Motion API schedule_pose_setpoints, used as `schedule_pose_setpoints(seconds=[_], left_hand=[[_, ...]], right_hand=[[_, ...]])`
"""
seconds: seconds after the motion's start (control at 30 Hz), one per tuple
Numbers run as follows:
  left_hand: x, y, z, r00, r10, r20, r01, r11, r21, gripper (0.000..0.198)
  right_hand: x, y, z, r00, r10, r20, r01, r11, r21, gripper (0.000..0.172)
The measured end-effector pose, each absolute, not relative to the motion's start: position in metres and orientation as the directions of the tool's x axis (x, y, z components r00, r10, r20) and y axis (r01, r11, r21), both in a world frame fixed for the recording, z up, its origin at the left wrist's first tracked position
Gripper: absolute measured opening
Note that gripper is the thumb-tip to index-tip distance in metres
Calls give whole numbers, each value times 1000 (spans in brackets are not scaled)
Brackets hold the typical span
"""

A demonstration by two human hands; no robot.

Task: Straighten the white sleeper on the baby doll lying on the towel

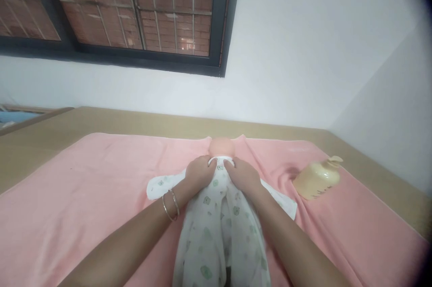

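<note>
A baby doll [222, 146] lies on a pink blanket [111, 174], its bald head toward the wall. Over its body spreads a white baby garment [209, 219] with small green and grey prints, its sleeves stretched out to both sides. At the neckline, my left hand [200, 172] pinches the cloth just below the doll's head. My right hand [245, 178] grips the opposite side of the neckline, thumb on top. Both thumbs point inward, close together. The lower cloth hangs loose toward me between my forearms, and the doll's body is hidden under it.
A pale yellow, shiny, bottle-shaped object [317, 180] with a knotted-looking top and dark marks lies on the blanket at right. The wooden surface [189, 120] shows along the far edge, against a white wall [286, 44]. A barred window [141, 8] is above.
</note>
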State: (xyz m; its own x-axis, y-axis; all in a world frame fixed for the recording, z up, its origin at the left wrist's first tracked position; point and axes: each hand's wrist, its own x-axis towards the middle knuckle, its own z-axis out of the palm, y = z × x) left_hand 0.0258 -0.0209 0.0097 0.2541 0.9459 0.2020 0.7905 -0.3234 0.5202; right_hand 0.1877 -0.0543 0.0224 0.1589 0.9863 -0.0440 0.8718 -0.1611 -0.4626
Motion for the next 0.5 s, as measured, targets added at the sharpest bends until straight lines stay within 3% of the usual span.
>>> schedule_pose_setpoints(seconds=[0.5], left_hand=[[26, -23, 11, 245, 949, 198, 790, -314, 527, 40]], right_hand=[[188, -55, 21, 162, 987, -21, 879, -154, -450, 53]])
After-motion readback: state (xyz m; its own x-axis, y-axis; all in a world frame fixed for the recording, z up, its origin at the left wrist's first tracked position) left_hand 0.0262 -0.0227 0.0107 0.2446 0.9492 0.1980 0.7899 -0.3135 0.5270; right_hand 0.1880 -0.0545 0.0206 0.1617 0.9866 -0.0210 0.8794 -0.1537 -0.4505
